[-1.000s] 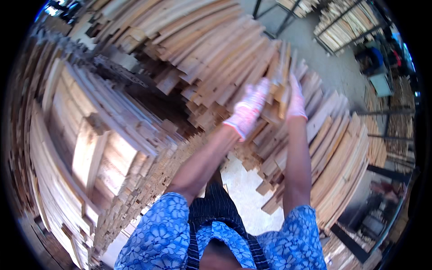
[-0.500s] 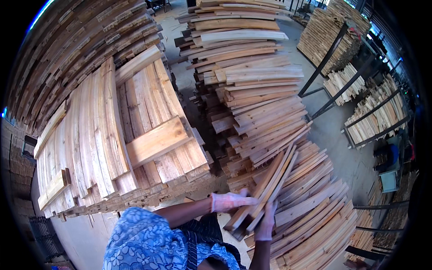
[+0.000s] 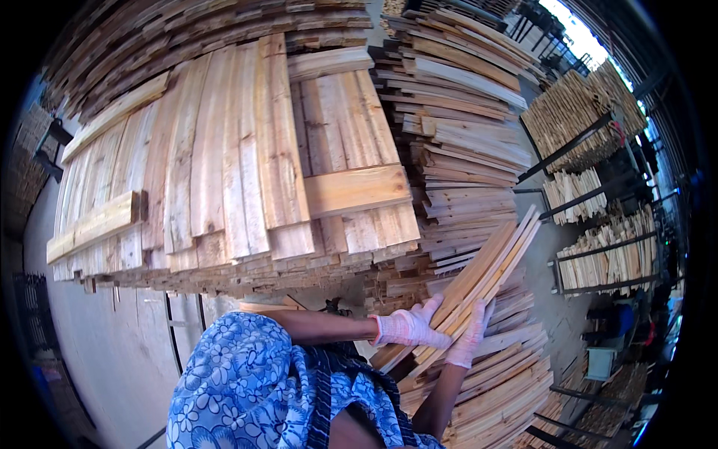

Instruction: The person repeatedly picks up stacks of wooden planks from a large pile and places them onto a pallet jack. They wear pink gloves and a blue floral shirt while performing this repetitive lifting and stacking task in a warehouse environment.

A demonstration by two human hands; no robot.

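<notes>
Several narrow wooden boards [image 3: 482, 273] slant up and to the right between my two hands, their near ends toward my body. My left hand [image 3: 413, 326], in a pale pinkish-white work glove, is closed on the boards' left side near the lower end. On their right side, my right hand [image 3: 471, 335], gloved alike, grips the bundle. Beneath the bundle lies a long row of stacked loose boards [image 3: 497, 396], partly hidden by it and by my hands.
To the left stands a large stack of planks [image 3: 217, 150] with crosswise boards [image 3: 359, 188] on top. More lumber piles [image 3: 572, 123] stand at the far right beside dark metal racks [image 3: 609, 280]. A pale blue bin [image 3: 600, 363] sits at the right. Concrete floor [image 3: 112, 337] shows at the lower left.
My view has turned, so the plank stack sits farther right in the picture. The held boards have shifted up and right with both hands, which stay on them.
</notes>
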